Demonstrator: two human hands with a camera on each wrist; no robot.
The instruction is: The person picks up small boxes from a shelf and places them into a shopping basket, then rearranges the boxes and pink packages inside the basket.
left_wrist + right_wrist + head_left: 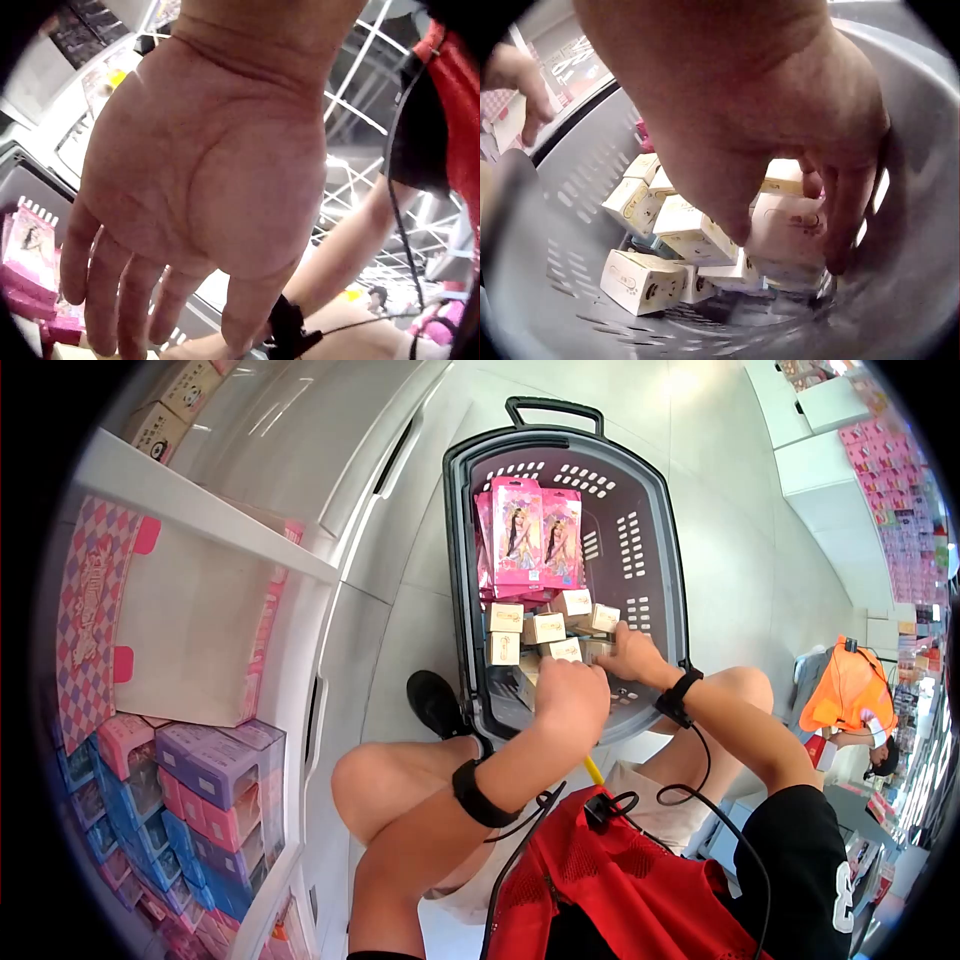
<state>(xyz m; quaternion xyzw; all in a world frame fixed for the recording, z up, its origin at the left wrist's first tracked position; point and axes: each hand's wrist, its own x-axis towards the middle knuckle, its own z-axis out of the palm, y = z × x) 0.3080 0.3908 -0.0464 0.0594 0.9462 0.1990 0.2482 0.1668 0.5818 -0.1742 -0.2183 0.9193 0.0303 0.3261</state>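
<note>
My right hand (802,112) reaches into the grey shopping basket (672,590) and grips a small cream box (784,225) between thumb and fingers, near the basket's right wall. My left hand (572,700) is over the near end of the basket. In the left wrist view its palm faces the camera, fingers extended and slightly bent, with nothing in its grasp. Several more small cream boxes (694,229) lie loosely piled in the near half of the basket, some tilted. Behind them pink packets (517,530) with a printed figure stand stacked at the far end.
The basket stands on a pale tiled floor (720,510) between my knees, its black handle (553,402) at the far end. White shelving (330,550) with boxed goods runs along the left. Farther right is a person in an orange vest (848,685). Cables (735,825) hang from my wrists.
</note>
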